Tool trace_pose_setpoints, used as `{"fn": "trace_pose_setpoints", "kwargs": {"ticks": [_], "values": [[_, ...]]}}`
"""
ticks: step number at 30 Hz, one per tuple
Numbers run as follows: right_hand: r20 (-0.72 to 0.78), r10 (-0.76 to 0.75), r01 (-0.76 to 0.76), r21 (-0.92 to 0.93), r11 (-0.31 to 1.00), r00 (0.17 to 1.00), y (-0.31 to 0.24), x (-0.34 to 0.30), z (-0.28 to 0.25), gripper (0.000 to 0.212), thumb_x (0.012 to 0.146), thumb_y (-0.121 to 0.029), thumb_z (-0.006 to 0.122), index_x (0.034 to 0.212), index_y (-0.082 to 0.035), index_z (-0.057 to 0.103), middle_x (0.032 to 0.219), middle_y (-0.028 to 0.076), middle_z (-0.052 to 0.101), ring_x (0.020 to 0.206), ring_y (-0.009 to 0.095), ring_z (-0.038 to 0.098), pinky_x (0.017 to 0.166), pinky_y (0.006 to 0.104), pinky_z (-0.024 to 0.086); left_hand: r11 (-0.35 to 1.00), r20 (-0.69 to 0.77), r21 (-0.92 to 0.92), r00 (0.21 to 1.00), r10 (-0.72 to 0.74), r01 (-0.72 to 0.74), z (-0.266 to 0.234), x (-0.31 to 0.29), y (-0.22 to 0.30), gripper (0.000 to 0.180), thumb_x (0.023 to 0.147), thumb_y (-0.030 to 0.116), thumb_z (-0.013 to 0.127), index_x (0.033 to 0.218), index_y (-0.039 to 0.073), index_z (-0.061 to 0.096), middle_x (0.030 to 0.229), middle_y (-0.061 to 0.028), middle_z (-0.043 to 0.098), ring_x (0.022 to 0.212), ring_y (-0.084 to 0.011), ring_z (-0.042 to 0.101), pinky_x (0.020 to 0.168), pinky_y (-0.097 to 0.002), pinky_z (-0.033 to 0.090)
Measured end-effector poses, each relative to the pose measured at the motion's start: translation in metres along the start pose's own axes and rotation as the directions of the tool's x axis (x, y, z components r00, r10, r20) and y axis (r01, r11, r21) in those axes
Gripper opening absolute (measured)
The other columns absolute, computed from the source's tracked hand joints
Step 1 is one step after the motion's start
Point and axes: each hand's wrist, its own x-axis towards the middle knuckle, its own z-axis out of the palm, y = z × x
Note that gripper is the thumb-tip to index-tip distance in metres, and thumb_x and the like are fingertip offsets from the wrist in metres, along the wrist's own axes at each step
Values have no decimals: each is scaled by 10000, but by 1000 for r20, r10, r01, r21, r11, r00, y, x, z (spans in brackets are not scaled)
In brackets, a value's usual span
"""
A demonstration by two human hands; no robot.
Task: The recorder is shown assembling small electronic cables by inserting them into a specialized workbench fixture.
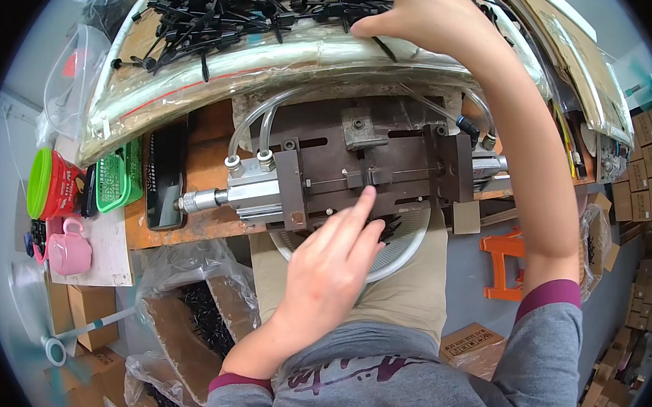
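My left hand (pixel 332 267) reaches over the front of a dark metal fixture (pixel 328 131). Its index finger stretches to a small black part (pixel 369 178) in the central slot, at or very near touching it. The other fingers are partly bent and hold nothing I can see. At the far side, my right hand (pixel 430 11) is over the near edge of a pile of black plastic pieces with thin stems (pixel 252 12). Its thumb and fingers are apart, though the fingertips are partly cut off by the upper edge.
Pneumatic cylinders (pixel 253 193) with clear hoses (pixel 249 126) flank the fixture. A white round basket (pixel 409 251) sits beneath it, above my lap. Left are a black phone-like slab (pixel 167 177), a green basket (pixel 113 180), a red tub (pixel 56 184) and a pink cup (pixel 70 248). An orange stool (pixel 500 267) stands right.
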Motion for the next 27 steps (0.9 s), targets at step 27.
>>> {"fn": "trace_pose_setpoints", "kwargs": {"ticks": [27], "values": [[29,-131,133,-127,983,991,11,28,-25,299,796,-165,754,1000,53,730,903,234,725,853,338,702,782,411,550,995,20,103,1000,-5,3,9,6,-9,223,760,113,804,951,39,718,1307,-126,669,633,-217,671,614,-310,554]]}}
